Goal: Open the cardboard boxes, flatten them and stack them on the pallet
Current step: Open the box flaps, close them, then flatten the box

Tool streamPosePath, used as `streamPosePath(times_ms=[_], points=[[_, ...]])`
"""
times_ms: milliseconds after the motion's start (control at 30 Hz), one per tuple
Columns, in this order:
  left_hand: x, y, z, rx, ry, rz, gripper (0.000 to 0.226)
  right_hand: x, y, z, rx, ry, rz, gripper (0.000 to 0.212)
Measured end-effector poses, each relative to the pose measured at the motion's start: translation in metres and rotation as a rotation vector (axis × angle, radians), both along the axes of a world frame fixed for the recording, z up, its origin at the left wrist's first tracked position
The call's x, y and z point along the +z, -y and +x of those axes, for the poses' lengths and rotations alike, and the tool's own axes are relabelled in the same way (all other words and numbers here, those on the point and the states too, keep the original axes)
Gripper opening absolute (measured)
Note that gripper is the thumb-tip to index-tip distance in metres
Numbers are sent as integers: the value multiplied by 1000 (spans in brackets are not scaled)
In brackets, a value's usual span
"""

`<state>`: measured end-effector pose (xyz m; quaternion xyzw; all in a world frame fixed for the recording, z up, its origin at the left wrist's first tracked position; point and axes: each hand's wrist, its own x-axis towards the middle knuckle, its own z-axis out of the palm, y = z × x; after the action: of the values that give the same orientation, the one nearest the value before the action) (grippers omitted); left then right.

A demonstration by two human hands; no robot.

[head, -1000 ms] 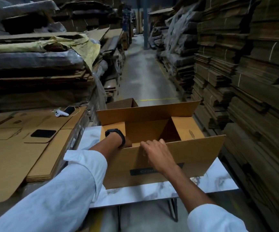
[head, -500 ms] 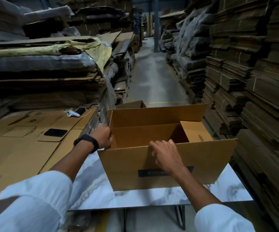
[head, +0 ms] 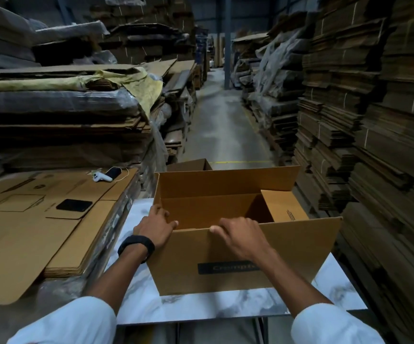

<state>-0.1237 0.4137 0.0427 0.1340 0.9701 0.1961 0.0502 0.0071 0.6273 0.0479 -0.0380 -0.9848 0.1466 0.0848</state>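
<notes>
Box: an open cardboard box [head: 238, 259] stood upright on the white marbled worktop [head: 141, 304], its top flaps raised and its inside bare; a dark label with blurred lettering sat on the near wall
Left hand: the left hand [head: 157, 227] was at the box's near left corner, its grip clamped on the left edge of the box, thumb on the near rim and fingers curled onto the side wall; a black wristband [head: 136, 247] circled the wrist
Right hand: the right hand [head: 240, 235] lay over the top edge of the near flap, its grip closed on that edge with the thumb tip on the rim and the fingers bent over the inner side
Sleeves: both forearms were bare, with white sleeves pushed up near the elbows
Flattened stack: a pile of flattened cardboard [head: 34, 232] lay just left of the worktop; a black phone [head: 74, 205] rested on it, and farther back a white device [head: 101, 177] with a cable
Second box: another open carton [head: 188, 165] showed just behind the first
Surroundings: tall stacks of flat cardboard lined both sides of a concrete aisle [head: 225, 130]
</notes>
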Motion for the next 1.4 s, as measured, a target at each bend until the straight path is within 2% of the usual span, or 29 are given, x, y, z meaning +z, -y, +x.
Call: streamPosePath(times_ms=[100,200,333,467,567,633,800,967,1200,1400], points=[[-1,1,3,-4,-13,-12,53,15,-22,-15,-81,179,-89,50],[-3,2,6,4,-39,-20,51,15,-65,-37,-133,476,-162,34],[-6,5,10,-2,-76,-37,45,7,-115,-46,-217,751,-55,31],[-11,7,14,0,-96,-57,45,11,-128,-29,-352,840,56,42],[-12,7,12,-4,-100,-61,44,6,-131,-29,-257,810,291,40],[-12,7,9,-7,-91,-57,45,6,-129,-29,-203,734,360,31],[-15,7,1,-19,-63,-47,50,29,-149,-12,-248,496,345,17],[-15,4,-4,1,-66,-59,52,51,-199,20,-390,299,280,5],[-13,3,-2,0,-53,-65,49,46,-226,40,-604,192,153,16],[-10,7,1,-11,-58,-63,46,44,-207,32,-607,213,103,16]])
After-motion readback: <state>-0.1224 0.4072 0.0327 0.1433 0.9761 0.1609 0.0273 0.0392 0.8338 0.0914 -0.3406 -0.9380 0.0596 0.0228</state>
